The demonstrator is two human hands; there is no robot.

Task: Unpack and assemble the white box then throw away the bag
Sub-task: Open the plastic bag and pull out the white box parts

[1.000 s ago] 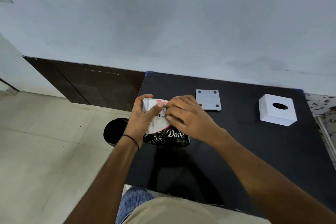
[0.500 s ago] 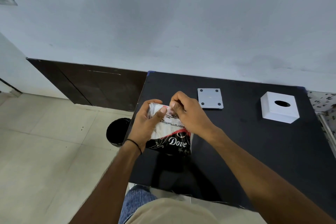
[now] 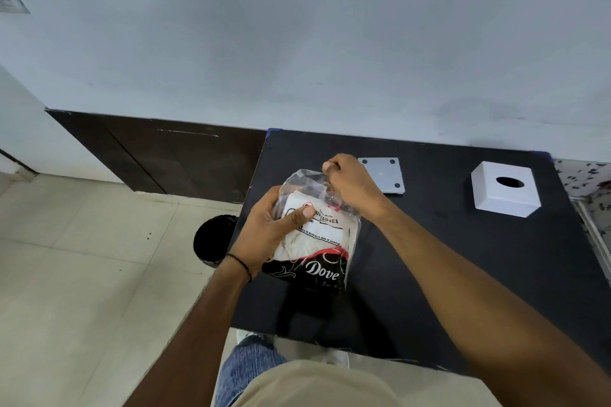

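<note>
One clear plastic Dove-printed bag of white tissues is held above the black table — left hand gripping its side, right hand pinching its top. One white holed box and one grey square plate sit behind.

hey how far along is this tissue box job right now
Early still. Done: the white box cover and its flat base plate lie apart on the black table. In hand: the left hand grips the tissue bag while the right hand pulls its top open. Left: remove the tissues, assemble the box, drop the bag in the black bin.
</note>
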